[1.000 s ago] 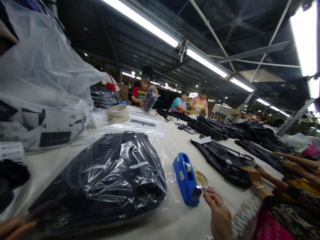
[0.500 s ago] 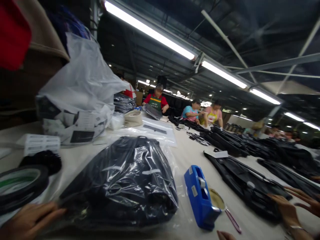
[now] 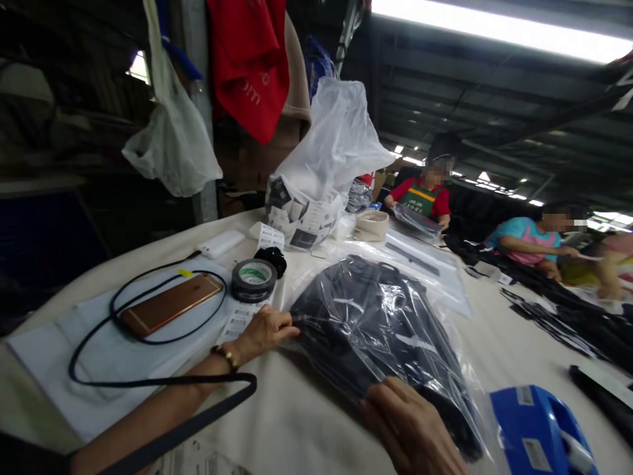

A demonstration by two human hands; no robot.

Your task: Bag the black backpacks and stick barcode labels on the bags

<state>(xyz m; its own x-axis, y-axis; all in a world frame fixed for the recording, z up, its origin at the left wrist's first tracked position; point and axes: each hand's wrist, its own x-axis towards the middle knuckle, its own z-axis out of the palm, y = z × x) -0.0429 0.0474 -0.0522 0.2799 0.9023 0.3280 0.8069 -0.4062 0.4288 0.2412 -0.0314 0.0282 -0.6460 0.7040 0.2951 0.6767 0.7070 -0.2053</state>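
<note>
At a workshop table (image 3: 519,349), a black bag (image 3: 356,287) lies flat inside a clear plastic bag (image 3: 390,340), the dial's centre. At nine o'clock the left hand (image 3: 270,328) pinches its corner, apparently to steady the film. The right hand (image 3: 410,422) curls at five; its grip cannot be told. A blue tape dispenser (image 3: 534,422) stands at four, seemingly within easy reach.

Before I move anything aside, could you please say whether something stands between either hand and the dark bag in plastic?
Nothing visible besides the clear plastic around the bag: the left hand is at its left corner, the right hand at its near edge.
</note>
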